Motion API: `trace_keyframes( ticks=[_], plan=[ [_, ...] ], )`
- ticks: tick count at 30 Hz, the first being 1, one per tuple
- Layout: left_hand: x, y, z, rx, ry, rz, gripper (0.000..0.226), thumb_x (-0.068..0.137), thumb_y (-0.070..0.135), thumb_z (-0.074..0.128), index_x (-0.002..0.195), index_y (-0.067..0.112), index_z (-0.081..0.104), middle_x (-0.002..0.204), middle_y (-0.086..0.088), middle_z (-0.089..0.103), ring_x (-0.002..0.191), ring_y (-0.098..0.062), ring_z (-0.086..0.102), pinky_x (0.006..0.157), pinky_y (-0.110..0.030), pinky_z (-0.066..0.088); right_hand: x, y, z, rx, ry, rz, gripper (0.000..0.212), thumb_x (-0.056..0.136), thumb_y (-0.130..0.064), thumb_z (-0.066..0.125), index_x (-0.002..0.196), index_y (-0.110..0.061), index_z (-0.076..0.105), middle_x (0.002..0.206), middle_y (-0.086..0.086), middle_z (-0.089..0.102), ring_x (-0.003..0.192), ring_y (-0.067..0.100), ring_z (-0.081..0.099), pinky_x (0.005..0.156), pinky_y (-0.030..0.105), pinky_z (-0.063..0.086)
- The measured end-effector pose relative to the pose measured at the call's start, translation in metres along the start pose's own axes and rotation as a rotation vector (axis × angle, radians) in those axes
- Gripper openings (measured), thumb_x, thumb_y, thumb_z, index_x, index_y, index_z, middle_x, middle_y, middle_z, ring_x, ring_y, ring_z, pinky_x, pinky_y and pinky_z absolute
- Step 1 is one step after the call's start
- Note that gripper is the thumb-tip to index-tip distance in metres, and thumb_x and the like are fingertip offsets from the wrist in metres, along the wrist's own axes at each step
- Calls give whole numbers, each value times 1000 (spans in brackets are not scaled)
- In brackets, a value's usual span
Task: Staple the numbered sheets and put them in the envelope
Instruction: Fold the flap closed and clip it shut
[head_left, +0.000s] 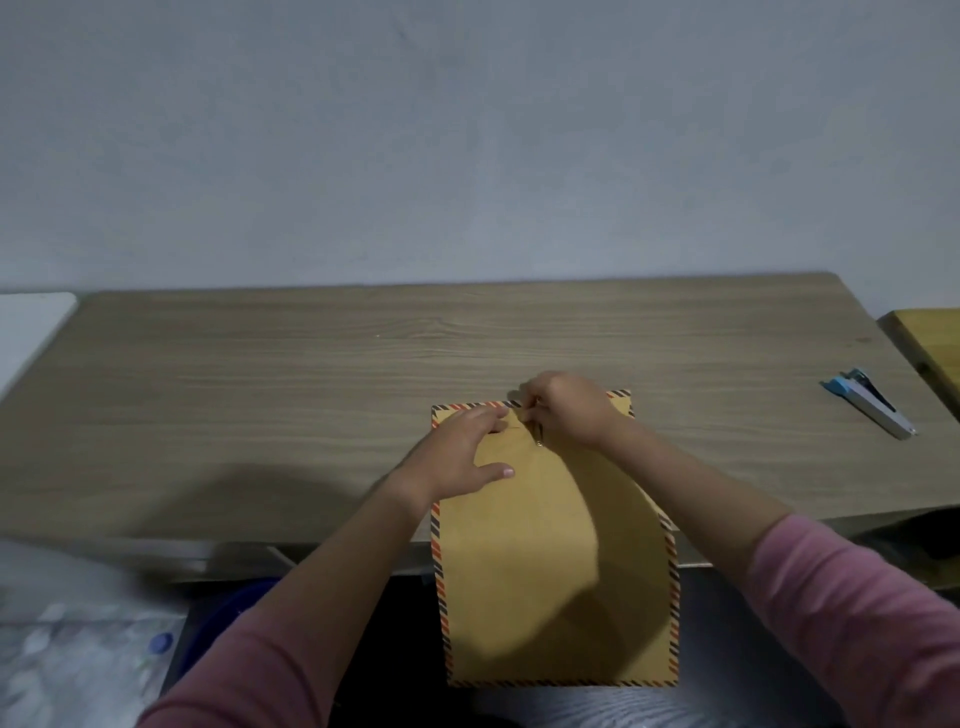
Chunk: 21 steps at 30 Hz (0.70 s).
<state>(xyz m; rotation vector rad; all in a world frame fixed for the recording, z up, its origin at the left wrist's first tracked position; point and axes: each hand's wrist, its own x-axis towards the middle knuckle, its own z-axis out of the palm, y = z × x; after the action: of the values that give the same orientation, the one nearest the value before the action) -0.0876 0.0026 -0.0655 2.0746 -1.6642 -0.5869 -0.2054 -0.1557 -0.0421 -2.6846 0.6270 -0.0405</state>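
Head view looks down on a wooden table (311, 374) set against a plain grey wall (467, 130). One blue and silver stapler (868, 409) lies near the table's right end, well apart from the hands, with nothing between it and them. Beyond that end shows the corner of a yellowish board (930, 343), and off the left end a white surface (31, 327). Below the near edge on the left lie a pale patterned cloth (67, 649) and something dark blue (228, 608), both blurred.

One brown envelope (550, 587) with a striped red and dark border lies lengthwise across the near table edge, its far half on the wood and its near half hanging over towards the person. The numbered sheets do not show in this view.

Two hands work at the envelope's far end. The left hand (457, 452) lies flat on the paper with fingers fairly straight and thumb spread, pressing it down. The right hand (569, 408) is curled, its fingertips pinched together at the small clasp (537, 434) in the middle of the far edge; exactly what the fingers hold there is too small to tell. The right forearm crosses over the envelope's right side and hides part of its border. Both arms wear pink sleeves (857, 597) pushed back from the wrists.
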Motion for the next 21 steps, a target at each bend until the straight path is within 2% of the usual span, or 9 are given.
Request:
trace_keyframes(
  ticks=[3,6,9,12,15,19,21],
  plan=[
    [-1,2,-1,4,-4,-3,64,82,37,71,136,12,48,152,4,37,140,-14,30,111,-23,21,8,4,-3,33,-11,7,23,79,-27,71,88,-6,68,92,10,66,86,25,59,64,28,36],
    [0,3,-1,14,-10,-5,64,82,37,71,136,13,48,152,3,36,140,-15,30,112,-26,24,13,7,-4,112,6,59,21,74,-27,76,81,-8,69,87,7,66,79,22,58,67,33,45],
    [0,4,-1,20,-5,-9,66,83,37,70,138,14,45,152,4,36,140,-15,30,111,-24,22,17,9,-2,215,7,128,16,71,-22,78,73,-8,70,77,6,68,69,16,57,66,33,46],
    [0,4,1,17,0,-13,67,83,38,70,139,13,44,152,4,35,140,-15,28,111,-23,20,19,11,-1,285,0,165,14,70,-19,79,69,-7,71,66,3,66,62,14,56,61,28,42],
    [0,4,1,23,-1,-17,65,83,38,70,138,13,45,152,5,35,140,-15,28,111,-23,20,18,13,-2,332,21,194,15,69,-17,80,67,-6,70,55,-8,58,53,7,51,53,20,37],
    [1,5,0,35,-4,-13,66,83,38,70,138,12,45,152,4,35,140,-15,28,112,-23,19,15,16,-3,357,52,232,16,69,-14,79,69,-2,70,52,-8,54,49,6,46,46,14,33],
    [1,5,0,38,-7,-19,66,83,38,70,138,13,45,152,4,35,141,-15,28,113,-25,21,14,18,-3,349,67,237,13,71,-13,78,70,-2,70,56,-4,57,50,2,46,46,10,36]
  ],
)
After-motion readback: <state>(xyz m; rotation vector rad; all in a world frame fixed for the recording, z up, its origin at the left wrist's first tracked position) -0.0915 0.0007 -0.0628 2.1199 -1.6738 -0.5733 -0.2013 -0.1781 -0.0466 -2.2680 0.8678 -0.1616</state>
